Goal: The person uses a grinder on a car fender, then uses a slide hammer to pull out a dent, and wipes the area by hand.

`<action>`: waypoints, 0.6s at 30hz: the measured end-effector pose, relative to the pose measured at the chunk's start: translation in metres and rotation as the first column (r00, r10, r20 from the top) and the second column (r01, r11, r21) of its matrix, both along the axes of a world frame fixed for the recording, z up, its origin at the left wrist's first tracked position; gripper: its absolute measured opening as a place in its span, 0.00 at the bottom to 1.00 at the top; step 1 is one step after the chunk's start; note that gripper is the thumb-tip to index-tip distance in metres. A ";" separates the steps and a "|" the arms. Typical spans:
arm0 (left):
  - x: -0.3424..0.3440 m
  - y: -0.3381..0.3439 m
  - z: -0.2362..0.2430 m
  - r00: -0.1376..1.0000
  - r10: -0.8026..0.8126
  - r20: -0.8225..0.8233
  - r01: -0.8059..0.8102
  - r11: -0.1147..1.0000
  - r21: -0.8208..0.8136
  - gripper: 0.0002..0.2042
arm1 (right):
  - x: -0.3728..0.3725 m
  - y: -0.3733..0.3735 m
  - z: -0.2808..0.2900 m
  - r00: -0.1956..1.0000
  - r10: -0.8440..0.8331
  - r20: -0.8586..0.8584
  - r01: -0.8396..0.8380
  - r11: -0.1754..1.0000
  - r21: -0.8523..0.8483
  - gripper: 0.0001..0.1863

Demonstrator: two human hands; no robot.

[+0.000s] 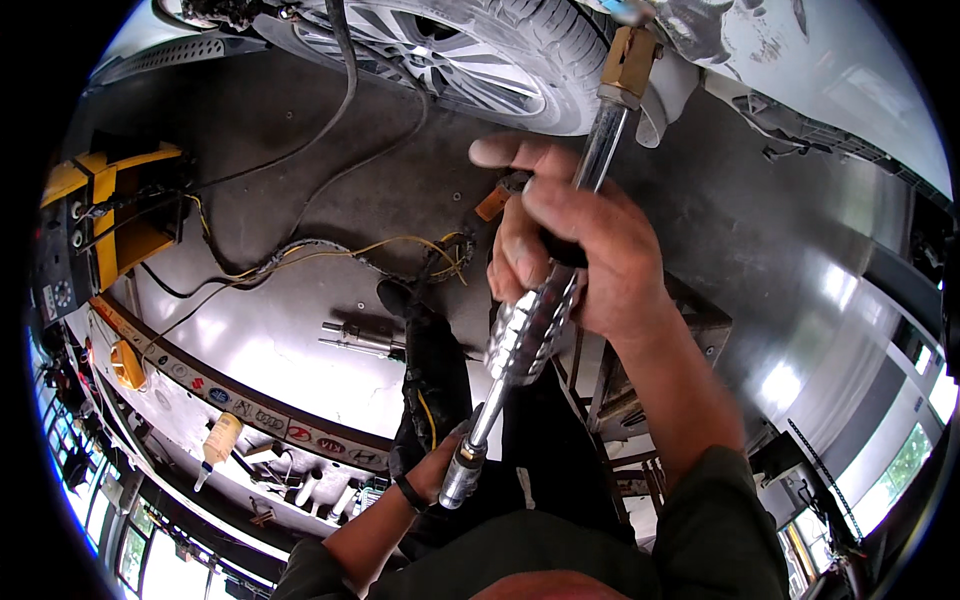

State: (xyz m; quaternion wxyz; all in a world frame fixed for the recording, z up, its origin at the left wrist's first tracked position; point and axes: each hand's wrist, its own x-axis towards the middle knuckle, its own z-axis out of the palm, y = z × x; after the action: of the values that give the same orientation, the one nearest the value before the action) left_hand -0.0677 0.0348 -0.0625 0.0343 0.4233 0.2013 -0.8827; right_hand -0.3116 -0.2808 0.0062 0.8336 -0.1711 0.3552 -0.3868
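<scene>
Gripping ribbed metal tool (pixel 521 335), right hand (pixel 615 250); logo-printed strip (pixel 246 409) leftward.

Spoked silver wheel with black tyre (pixel 430 60) ahead of the person, left of the white car body panel (pixel 830 60); between the right hand (pixel 580 235) and that panel extends the far part of the long silver metal rod tool with ribbed cylinder (pixel 537 330), its near end beside the left hand (pixel 438 470). On the smooth grey floor (pixel 250 110), the black and yellow cables (pixel 290 255) lie right of the yellow-and-black box-shaped machine (pixel 105 225), and a slim silver metal tool (pixel 355 338) lies left of the black-trousered leg (pixel 442 365). At near left, the brown-edged white surface (pixel 180 372) carries a pale-yellow plastic bottle (pixel 220 440).
</scene>
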 end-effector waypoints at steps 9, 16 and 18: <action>0.006 0.018 0.008 0.999 -0.025 0.028 0.024 0.998 0.057 0.22 | 0.040 0.134 -0.009 0.979 0.204 -0.008 -0.202 0.972 0.119 0.08; -0.004 -0.012 0.010 0.997 -0.004 0.074 0.012 0.995 -0.101 0.16 | 0.025 0.133 -0.019 1.000 -0.009 -0.003 0.009 0.985 0.173 0.11; 0.010 0.021 -0.009 0.987 0.018 0.161 0.018 0.975 -0.223 0.18 | 0.023 0.144 -0.022 0.994 -0.108 -0.016 0.110 0.977 0.184 0.10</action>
State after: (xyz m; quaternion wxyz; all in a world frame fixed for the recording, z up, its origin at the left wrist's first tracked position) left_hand -0.0574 0.0559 -0.0712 0.0979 0.4869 0.0973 -0.8625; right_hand -0.2881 -0.1370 -0.0163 0.8223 -0.0745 0.4009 -0.3968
